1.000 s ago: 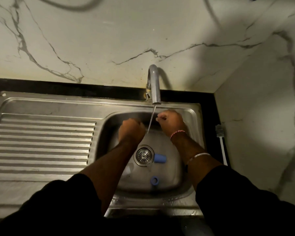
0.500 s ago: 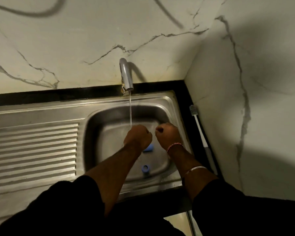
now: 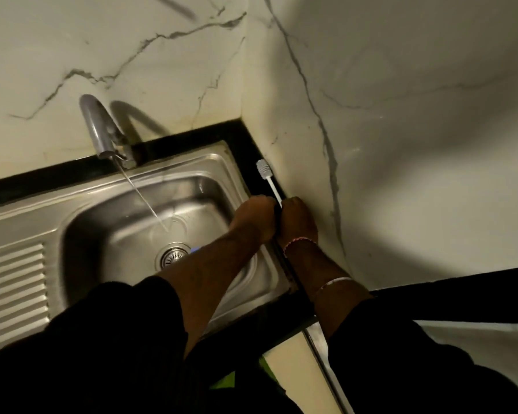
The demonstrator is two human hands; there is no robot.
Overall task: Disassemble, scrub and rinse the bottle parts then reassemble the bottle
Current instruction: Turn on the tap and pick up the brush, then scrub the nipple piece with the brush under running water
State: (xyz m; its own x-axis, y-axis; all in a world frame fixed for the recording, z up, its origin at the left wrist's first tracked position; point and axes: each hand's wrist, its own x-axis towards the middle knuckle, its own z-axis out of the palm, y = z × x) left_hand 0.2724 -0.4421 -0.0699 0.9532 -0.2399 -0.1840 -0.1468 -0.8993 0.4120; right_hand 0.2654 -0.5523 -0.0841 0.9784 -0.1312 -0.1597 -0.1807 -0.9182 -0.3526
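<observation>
your two hands are bunched together at the right rim of the sink [image 3: 228, 162], over the black counter strip [image 3: 251, 144] by the marble side wall [image 3: 401, 144]. your right hand [image 3: 296, 221] sits on the white brush [image 3: 268, 180], just where its thin handle runs under your knuckles; the fingers look curled down over the handle, but the grip itself is hidden beneath the hand, so i can't tell how firmly it's held. the bristled head of the brush pokes out past your hand, pointing toward the corner, lying along the black strip close to the wall. your left hand [image 3: 256, 218] is pressed right up against the right one, fingers curled in a fist shape; whether it holds a bottle part i cannot tell, nothing shows from this angle. a red thread band and a pale bangle ride on your right wrist.

down in the basin, a sliver of a blue bottle part [image 3: 195, 250] peeks out just beside the drain strainer [image 3: 172, 256], mostly covered by your left forearm. the tap [image 3: 97, 127] is running, a thin stream falling slantwise into the bowl away from both hands. the ribbed drainboard [image 3: 12, 282] lies off to the left.
</observation>
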